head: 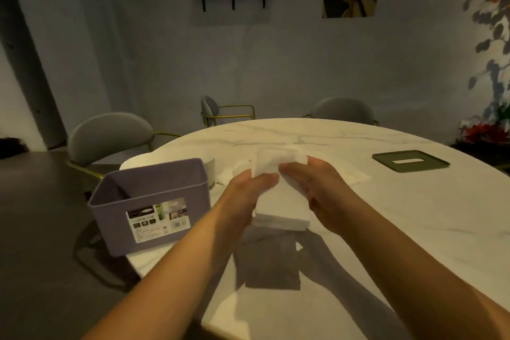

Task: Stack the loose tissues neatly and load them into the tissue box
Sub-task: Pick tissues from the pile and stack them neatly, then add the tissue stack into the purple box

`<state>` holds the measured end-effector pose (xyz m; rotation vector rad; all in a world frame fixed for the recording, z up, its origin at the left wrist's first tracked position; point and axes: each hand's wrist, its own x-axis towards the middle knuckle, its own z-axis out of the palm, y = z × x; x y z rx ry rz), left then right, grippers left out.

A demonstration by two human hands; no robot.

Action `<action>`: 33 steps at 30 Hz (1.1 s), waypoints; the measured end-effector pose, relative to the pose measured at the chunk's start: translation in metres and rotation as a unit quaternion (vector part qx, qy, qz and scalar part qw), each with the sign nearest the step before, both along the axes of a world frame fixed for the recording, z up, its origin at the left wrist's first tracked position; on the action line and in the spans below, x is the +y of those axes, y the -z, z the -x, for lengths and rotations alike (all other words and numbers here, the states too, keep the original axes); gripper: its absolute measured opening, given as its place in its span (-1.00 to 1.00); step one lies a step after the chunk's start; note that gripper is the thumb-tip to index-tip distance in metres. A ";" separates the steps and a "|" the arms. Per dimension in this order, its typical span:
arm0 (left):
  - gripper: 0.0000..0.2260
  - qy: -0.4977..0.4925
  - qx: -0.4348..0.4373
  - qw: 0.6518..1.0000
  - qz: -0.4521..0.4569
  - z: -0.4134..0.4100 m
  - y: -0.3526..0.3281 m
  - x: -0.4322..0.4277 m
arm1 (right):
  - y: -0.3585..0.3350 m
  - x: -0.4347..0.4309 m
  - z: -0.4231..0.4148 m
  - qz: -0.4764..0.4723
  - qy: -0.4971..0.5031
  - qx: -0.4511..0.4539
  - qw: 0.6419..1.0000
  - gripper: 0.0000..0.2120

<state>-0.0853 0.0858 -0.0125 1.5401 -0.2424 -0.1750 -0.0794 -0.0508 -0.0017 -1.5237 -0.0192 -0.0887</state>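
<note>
Tissues (278, 201) sit stacked, gripped between my left hand (248, 190) and right hand (317, 185) — loose sheets (356, 176) lie beyond my fingertips — and the open tissue box (149, 201), left of them, awaits loading.

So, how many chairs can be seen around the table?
3. The left chair stands beyond the purple box. The middle chair and the right chair stand at the far edge of the table. More may be hidden outside the view.
</note>
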 end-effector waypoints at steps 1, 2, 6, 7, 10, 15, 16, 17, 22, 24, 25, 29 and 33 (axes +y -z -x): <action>-0.67 -0.027 -0.010 1.000 -0.008 0.001 -0.006 0.006 | -0.009 0.009 0.001 0.009 -0.008 0.009 1.000 -0.86; -0.74 -0.053 -0.013 0.999 0.005 0.003 -0.013 0.013 | -0.016 0.016 0.003 0.013 -0.020 0.025 0.999 -0.82; -0.81 -0.122 -0.016 0.992 0.034 0.005 -0.033 0.051 | -0.036 0.048 0.006 0.048 -0.091 0.064 0.993 -0.74; -0.80 -0.137 -0.018 0.990 0.032 0.007 -0.038 0.057 | -0.038 0.054 0.008 0.055 -0.106 0.061 0.991 -0.76; -0.79 -0.167 -0.040 0.985 0.000 0.012 -0.043 0.087 | -0.042 0.081 0.005 0.081 -0.138 0.059 0.985 -0.83; -0.82 -0.253 -0.182 0.934 -0.174 0.012 -0.036 0.138 | -0.041 0.120 -0.005 0.076 -0.161 0.059 0.982 -0.67; -0.82 -0.275 -0.203 0.917 -0.206 0.010 -0.033 0.149 | -0.042 0.127 -0.009 0.073 -0.154 0.061 0.984 -0.67; -0.82 -0.298 -0.215 0.900 -0.234 0.008 -0.030 0.158 | -0.044 0.132 -0.013 0.071 -0.143 0.065 0.985 -0.68; -0.76 -0.352 -0.187 0.865 -0.305 -0.003 -0.017 0.186 | -0.051 0.155 -0.039 0.124 -0.118 0.093 0.981 -0.67; -0.76 -0.358 -0.179 0.864 -0.305 -0.008 -0.010 0.192 | -0.052 0.163 -0.048 0.170 -0.115 0.107 0.973 -0.65; -0.76 -0.360 -0.174 0.867 -0.298 -0.010 -0.006 0.195 | -0.052 0.168 -0.051 0.195 -0.118 0.117 0.967 -0.66; -0.79 -0.367 -0.166 0.877 -0.264 -0.011 -0.002 0.198 | -0.046 0.184 -0.059 0.298 -0.179 0.170 0.922 -0.73; -0.81 -0.371 -0.169 0.869 -0.280 -0.015 0.000 0.200 | -0.038 0.204 -0.063 0.403 -0.199 0.180 0.875 -0.76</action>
